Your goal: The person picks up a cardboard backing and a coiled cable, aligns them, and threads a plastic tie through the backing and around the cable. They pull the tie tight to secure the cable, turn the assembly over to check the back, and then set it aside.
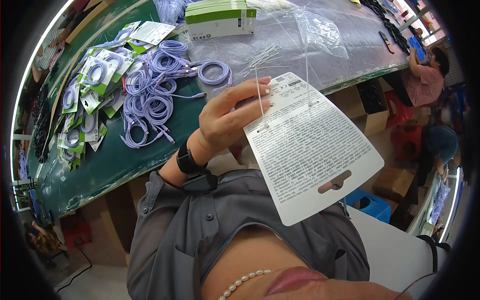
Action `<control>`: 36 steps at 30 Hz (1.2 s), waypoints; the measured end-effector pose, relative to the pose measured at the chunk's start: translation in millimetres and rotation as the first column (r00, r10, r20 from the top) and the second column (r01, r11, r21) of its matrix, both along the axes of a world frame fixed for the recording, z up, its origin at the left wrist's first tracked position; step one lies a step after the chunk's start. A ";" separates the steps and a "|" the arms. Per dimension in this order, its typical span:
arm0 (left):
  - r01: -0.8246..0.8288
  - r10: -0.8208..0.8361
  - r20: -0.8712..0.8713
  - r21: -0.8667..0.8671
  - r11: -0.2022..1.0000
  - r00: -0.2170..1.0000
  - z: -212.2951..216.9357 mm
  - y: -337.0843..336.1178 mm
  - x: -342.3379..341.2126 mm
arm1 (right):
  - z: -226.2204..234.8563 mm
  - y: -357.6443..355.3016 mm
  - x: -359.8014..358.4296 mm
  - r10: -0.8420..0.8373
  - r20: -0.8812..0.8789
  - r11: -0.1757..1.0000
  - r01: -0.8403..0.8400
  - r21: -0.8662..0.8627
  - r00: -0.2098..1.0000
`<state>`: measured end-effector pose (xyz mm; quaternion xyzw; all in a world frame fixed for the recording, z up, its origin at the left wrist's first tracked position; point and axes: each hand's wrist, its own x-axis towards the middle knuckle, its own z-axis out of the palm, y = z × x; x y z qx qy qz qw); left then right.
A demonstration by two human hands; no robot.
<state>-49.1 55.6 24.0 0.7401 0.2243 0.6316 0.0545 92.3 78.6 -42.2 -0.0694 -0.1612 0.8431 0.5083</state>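
My left hand [222,120], wearing a black band at the wrist, grips the upper left edge of a white packaging card [312,150]. Two fingers lie over the card's printed face, and the thumb is hidden. Dense small print covers this side, and a hang hole is cut near the lower end. Two thin white cable ties [307,75] pass through slots in the card and stick up from it. My right hand does not show; the card blocks the view behind it. Beyond my left hand, coiled lilac cables [160,85] lie in a heap.
Left of the heap are several carded cables [95,75] with green-and-white cards. A stack of cards [222,27] stands at the back. Loose cable ties [262,59] and a clear plastic bag [320,35] lie on the film-covered table [360,60]. Co-workers sit at the far right.
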 end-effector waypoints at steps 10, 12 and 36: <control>0.011 -0.010 -0.017 0.032 0.999 1.000 2.2 0.0 1.4 | -0.9 -10.2 1.2 -0.003 -0.022 0.999 0.002 -0.036 1.000; 0.009 -0.008 -0.015 0.037 0.999 1.000 2.5 -0.2 2.6 | -1.5 -10.9 1.1 -0.005 -0.027 0.999 0.004 -0.040 1.000; -0.183 0.215 0.031 -0.417 0.890 0.976 -9.2 -9.4 9.8 | 0.2 -6.9 28.2 -0.186 -0.147 0.981 0.191 0.022 0.971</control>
